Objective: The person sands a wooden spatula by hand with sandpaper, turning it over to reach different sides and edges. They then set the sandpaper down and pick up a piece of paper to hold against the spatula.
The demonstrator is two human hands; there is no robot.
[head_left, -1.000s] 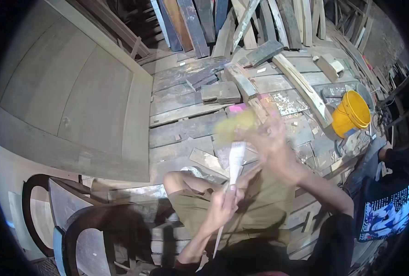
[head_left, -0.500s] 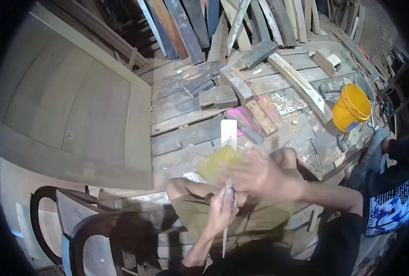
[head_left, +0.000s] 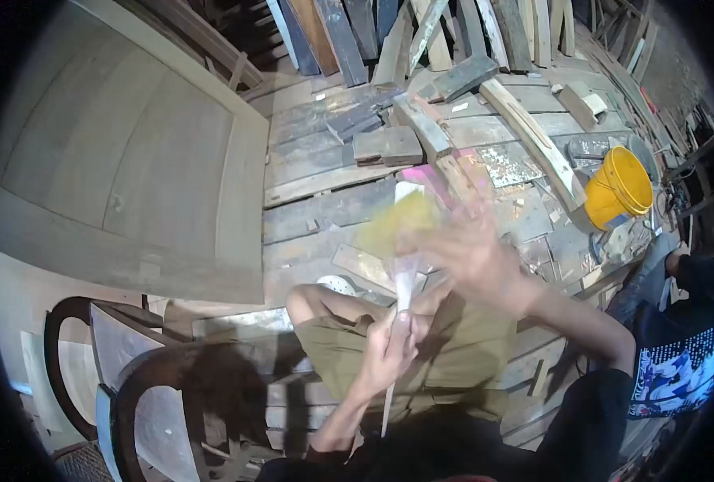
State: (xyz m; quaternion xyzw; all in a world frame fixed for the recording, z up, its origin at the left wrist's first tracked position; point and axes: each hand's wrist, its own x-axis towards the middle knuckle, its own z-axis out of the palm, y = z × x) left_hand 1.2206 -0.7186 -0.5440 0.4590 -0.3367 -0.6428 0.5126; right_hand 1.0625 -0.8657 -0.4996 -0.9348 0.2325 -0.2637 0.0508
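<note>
My left hand (head_left: 389, 349) is wrapped round a long, thin pale wooden strip (head_left: 405, 287), whose narrow end runs down toward my lap. The far end of the strip is wider and whitish, and it points away from me. My right hand (head_left: 473, 261), blurred by motion, is closed on a yellow sheet that looks like sandpaper (head_left: 403, 222). The sandpaper lies over the strip's upper part and hides some of it. The fingers of my right hand are too smeared to make out singly.
A wooden panel door (head_left: 132, 153) leans at the left, above curved dark chair frames (head_left: 132, 410). Wood offcuts (head_left: 387, 147) litter the plank floor ahead, with boards upright behind. A yellow bucket (head_left: 618, 189) stands at the right, near another person's printed dark shirt (head_left: 678, 369).
My right hand and the sandpaper have moved a little farther up and away along the strip. My left hand keeps its hold on the strip. The whole view has shifted slightly.
</note>
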